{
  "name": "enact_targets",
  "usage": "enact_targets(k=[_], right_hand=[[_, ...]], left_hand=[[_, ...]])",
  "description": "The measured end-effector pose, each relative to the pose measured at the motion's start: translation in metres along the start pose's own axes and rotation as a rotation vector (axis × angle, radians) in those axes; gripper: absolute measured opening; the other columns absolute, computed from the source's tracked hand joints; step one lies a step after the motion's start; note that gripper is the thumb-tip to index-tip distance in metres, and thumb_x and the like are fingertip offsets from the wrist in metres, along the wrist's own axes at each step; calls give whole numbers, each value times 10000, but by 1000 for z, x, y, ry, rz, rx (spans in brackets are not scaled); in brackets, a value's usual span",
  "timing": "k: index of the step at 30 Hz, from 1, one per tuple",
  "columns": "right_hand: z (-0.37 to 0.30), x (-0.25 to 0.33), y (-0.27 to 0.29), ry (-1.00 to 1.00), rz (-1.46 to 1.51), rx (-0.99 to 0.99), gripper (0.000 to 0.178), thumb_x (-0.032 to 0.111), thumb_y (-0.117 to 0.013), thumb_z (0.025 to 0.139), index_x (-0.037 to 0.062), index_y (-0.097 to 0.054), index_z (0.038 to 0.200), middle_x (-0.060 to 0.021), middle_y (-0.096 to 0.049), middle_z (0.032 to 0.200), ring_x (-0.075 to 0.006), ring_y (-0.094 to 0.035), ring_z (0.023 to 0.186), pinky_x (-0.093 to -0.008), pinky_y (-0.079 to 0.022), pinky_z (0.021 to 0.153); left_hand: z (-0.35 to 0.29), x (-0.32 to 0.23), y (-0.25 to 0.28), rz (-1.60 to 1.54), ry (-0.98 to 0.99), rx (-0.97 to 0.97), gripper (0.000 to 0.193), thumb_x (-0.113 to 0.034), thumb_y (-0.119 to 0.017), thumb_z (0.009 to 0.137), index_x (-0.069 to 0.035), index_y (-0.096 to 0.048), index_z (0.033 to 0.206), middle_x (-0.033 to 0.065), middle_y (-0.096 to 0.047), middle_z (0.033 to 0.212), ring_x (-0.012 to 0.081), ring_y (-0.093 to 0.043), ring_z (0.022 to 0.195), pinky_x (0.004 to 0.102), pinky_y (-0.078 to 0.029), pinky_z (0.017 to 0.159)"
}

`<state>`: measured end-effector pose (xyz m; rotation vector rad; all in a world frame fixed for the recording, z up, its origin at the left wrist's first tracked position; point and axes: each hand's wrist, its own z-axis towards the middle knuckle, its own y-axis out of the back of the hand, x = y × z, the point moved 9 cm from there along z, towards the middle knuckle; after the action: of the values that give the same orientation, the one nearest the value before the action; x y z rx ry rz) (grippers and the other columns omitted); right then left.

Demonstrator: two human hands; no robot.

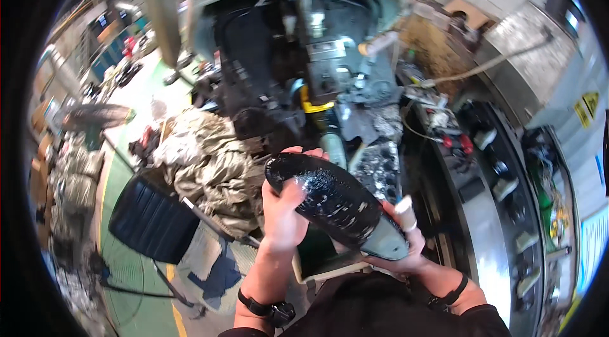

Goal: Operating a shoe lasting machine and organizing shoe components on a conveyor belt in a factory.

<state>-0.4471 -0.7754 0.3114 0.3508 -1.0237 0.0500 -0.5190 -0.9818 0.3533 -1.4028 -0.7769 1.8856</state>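
Note:
Between my two hands I hold a long, shoe-shaped black piece (pixel 339 200), slanting down to the right. Its glossy face carries pale flecks and streaks, and its lower end is smooth grey-green. My left hand (pixel 284 210) grips the upper left end; its thumb, somewhat blurred, lies across the face and fingertips show beyond the far edge. Around the grey-green end, my right hand (pixel 415 254) is closed from the right and below. One of its fingers wears a white wrap (pixel 405 211). The underside of the piece is hidden.
Ahead stands a machine (pixel 323 77) with a dark recess. Crumpled beige sacks (pixel 212 159) and a black padded chair (pixel 152 216) are at left. To the right, a rack (pixel 501 191) holds several dark, pale-tipped pieces beside a metal-edged bench (pixel 479 235) with red-handled tools (pixel 458 142).

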Motion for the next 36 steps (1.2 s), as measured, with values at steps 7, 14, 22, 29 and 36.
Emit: enact_targets(k=[7, 14, 22, 29, 36], right_hand=[[-79, -42, 17, -802, 1870, -633, 593, 399, -645, 896, 97, -527, 1392, -167, -520, 1435, -388, -462, 1340, -625, -355, 1106], [-149, -43, 79, -407, 2071, -703, 578, 475, -571, 930, 124, -546, 1389, -140, -510, 1456, -393, -473, 1329, -620, -365, 1098], [-322, -78, 201, -332, 1668, -1415, 348, 286, -664, 923, 48, -636, 1176, -105, -689, 1179, -288, -644, 1092, -456, -498, 990], [-671, -38, 316, -267, 777, -2153, 416, 263, -764, 834, 77, -626, 1180, -73, -700, 1024, -203, -683, 874, -350, -576, 762], [-988, 85, 471, 26, 139, -2597, 679, 225, -744, 878, 200, -356, 1434, -84, -636, 1002, -223, -646, 781, -383, -565, 638]], left_hand=[[-10, 140, -68, -336, 460, 340, 676, -528, -316, 1024, -36, -399, 1481, 226, -490, 1445, 401, -421, 1371, 519, -297, 1167], [-63, 258, -123, -30, 681, 514, 689, -517, -369, 1023, 2, -355, 1476, 221, -474, 1446, 356, -458, 1348, 477, -372, 1118], [-144, 412, -184, 254, 883, 620, 481, -351, -407, 1065, 25, -474, 1357, 167, -593, 1287, 261, -579, 1187, 393, -443, 1038], [-234, 547, -200, 868, 848, 1158, 437, -132, -600, 998, 12, -490, 1395, 174, -577, 1345, 214, -585, 1215, 324, -463, 1015], [-261, 623, -197, 994, 982, 1222, 416, -106, -631, 974, 45, -525, 1346, 156, -641, 1246, 202, -633, 1128, 307, -487, 980]])
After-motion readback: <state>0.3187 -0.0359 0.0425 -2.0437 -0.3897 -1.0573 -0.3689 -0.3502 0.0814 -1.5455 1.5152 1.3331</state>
